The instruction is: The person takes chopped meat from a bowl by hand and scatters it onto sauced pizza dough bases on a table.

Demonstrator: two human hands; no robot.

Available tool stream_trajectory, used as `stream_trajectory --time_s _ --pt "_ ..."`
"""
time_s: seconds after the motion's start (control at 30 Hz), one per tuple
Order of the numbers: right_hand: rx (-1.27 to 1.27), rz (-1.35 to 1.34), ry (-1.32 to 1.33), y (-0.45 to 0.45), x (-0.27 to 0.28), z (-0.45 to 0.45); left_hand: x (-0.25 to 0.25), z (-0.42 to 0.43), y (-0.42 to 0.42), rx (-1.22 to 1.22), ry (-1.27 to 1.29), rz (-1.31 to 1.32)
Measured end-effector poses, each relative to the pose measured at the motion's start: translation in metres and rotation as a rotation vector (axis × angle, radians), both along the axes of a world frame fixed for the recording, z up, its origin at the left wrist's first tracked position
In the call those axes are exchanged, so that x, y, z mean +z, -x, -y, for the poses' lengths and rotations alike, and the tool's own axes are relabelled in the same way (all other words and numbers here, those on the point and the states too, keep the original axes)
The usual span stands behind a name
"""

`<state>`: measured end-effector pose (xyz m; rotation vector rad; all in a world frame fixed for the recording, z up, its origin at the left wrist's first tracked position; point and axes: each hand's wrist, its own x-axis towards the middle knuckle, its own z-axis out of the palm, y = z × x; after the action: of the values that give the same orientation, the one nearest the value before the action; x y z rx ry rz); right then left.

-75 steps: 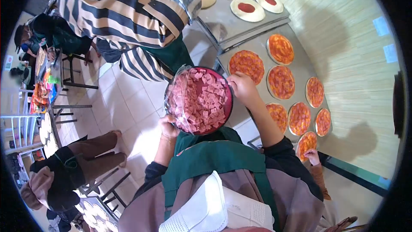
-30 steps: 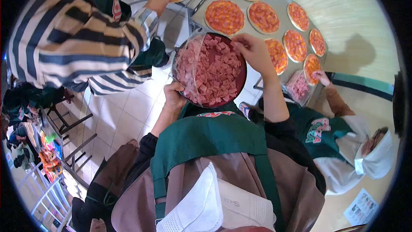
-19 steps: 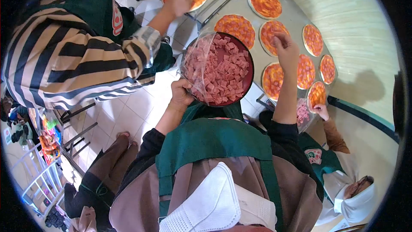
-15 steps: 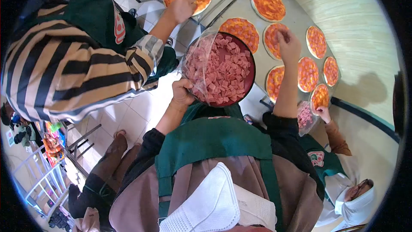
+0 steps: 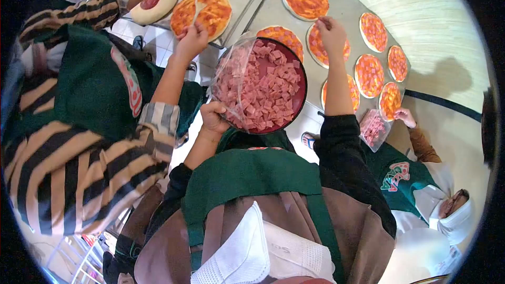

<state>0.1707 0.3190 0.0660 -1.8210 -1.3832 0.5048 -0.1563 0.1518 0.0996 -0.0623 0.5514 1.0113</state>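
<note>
Right now, the person's left hand [image 5: 213, 117] is gripping the near-left side of a round dark-red bowl [image 5: 302, 94], its fingers closing around the rim. The bowl is hanging in front of the green apron [image 5: 252, 176] and is carrying diced pink meat [image 5: 273, 92], with clear plastic wrap [image 5: 230, 81] covering its left part. The right hand [image 5: 330, 32] is reaching over a meat-topped pizza [image 5: 316, 47], its fingers bending downward; I'm not able to tell how nearly the tips are meeting or whether they're pinching anything. That pizza is lying on a metal tray [image 5: 345, 17], with a sauce-covered pizza [image 5: 305, 0] sitting just beyond it and several others resting nearby.

Over on the left, a co-worker's hand [image 5: 192, 42] is holding a pale spoon [image 5: 199, 8] over another sauce-covered round [image 5: 220, 17]. At the lower right of the tray, another co-worker's hand [image 5: 405, 117] is hovering by the edge of a topped pizza [image 5: 390, 101], and a clear container [image 5: 374, 130] holding more pink meat is sitting just beside it.
</note>
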Motion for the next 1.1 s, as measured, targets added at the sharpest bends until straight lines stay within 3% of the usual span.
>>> stream_trajectory --time_s 0.13,0.23,0.37,0.43,0.47,0.63,0.7,0.8,0.93,1.0,1.1 --pt "0.047 0.112 0.026 -0.007 -0.032 -0.039 0.000 -0.010 -0.009 0.082 0.027 -0.037" --pt "0.073 0.250 0.032 -0.012 -0.062 -0.068 -0.003 -0.024 -0.013 -0.002 0.067 -0.108" --pt "0.171 0.281 0.041 -0.015 -0.089 -0.101 0.014 -0.056 -0.044 0.242 -0.018 -0.164" --pt "0.228 0.324 0.019 -0.015 -0.092 -0.109 -0.011 -0.175 0.067 0.370 0.393 0.601" --pt "0.229 0.292 0.037 -0.014 -0.093 -0.110 -0.001 -0.177 0.057 0.423 0.596 0.987" --pt "0.215 0.304 0.124 -0.012 -0.108 -0.110 0.016 -0.182 0.048 0.448 0.655 0.975" --pt "0.180 0.501 -0.042 -0.015 -0.108 -0.111 0.009 -0.171 0.033 0.439 0.609 1.037" --pt "0.114 0.321 -0.018 -0.026 -0.093 -0.114 -0.002 -0.085 -0.044 0.347 -0.094 -0.194" --pt "0.109 0.088 -0.134 -0.030 -0.057 -0.103 -0.017 -0.074 -0.035 0.278 0.064 -0.279" --pt "0.176 -0.417 -0.009 -0.021 -0.018 -0.089 -0.023 -0.077 -0.037 0.301 0.089 -0.373" --pt "0.404 -0.489 0.050 0.000 0.027 -0.064 -0.024 -0.084 -0.042 0.263 0.010 -0.182"
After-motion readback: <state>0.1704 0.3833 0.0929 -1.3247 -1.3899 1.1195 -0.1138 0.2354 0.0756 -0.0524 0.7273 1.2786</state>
